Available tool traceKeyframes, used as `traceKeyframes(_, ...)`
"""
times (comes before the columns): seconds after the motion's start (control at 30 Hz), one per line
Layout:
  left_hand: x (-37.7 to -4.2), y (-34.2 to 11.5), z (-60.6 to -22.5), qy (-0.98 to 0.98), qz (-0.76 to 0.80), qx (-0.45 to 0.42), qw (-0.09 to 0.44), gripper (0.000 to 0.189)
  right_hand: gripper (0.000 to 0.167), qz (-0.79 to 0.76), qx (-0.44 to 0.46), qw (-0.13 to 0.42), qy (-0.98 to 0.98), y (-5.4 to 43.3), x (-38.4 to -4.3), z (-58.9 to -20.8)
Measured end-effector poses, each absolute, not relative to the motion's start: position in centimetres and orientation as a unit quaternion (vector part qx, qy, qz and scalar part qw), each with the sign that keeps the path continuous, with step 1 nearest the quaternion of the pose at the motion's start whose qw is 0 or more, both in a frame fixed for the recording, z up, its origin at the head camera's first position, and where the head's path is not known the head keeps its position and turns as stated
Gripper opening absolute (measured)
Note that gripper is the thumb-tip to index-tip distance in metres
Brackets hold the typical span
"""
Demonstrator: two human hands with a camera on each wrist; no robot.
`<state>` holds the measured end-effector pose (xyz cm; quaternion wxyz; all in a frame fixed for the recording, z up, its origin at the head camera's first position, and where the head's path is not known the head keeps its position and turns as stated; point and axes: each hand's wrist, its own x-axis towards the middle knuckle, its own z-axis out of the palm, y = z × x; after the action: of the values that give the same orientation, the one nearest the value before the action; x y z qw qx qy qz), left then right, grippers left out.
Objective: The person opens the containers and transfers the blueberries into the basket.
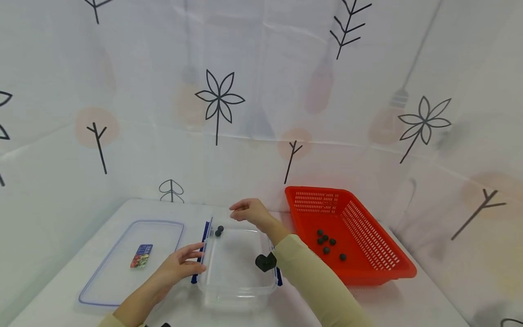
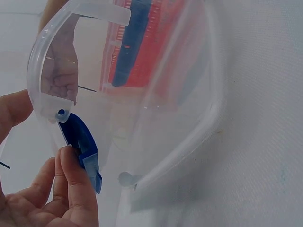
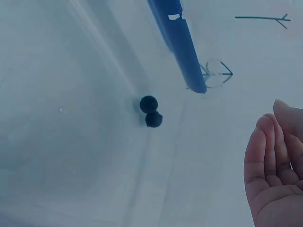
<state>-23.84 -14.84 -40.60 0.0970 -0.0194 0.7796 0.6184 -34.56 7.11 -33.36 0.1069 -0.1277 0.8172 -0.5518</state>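
A clear plastic box (image 1: 237, 290) with blue side latches stands on the table. Two small dark balls (image 3: 148, 104) lie together in its far left corner, their surfaces blue-black. At the box's left side is my left hand (image 1: 180, 265), its fingers spread. In the left wrist view, its fingertips touch a hanging blue latch (image 2: 80, 142) and another finger lies at the rim. Over the far end of the box, my right hand (image 1: 252, 212) hovers with loosely bent fingers close together; nothing shows between them.
To the right, a red perforated basket (image 1: 392, 272) holds several more dark balls (image 1: 326, 250). A flat clear lid (image 1: 122, 277) with a blue edge and a fruit-pictured label (image 1: 141, 256) lies at left. A patterned cloth (image 1: 253, 100) hangs behind the table.
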Motion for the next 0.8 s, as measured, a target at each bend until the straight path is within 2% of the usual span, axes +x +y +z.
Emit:
traceKeyframes(0.33, -24.0, -14.9, -40.6, 0.776, 0.622, -0.021, 0.099, 0.067, 0.026, -0.568, -0.111, 0.096, 0.810, 4.6, -35.8, -35.5)
traceKeyframes(0.8, -24.0, -15.4, -40.8, 0.764, 0.638, -0.005, 0.094, 0.065, 0.020, -0.528, -0.077, 0.079, 0.842, 2.4, -37.4, -38.8)
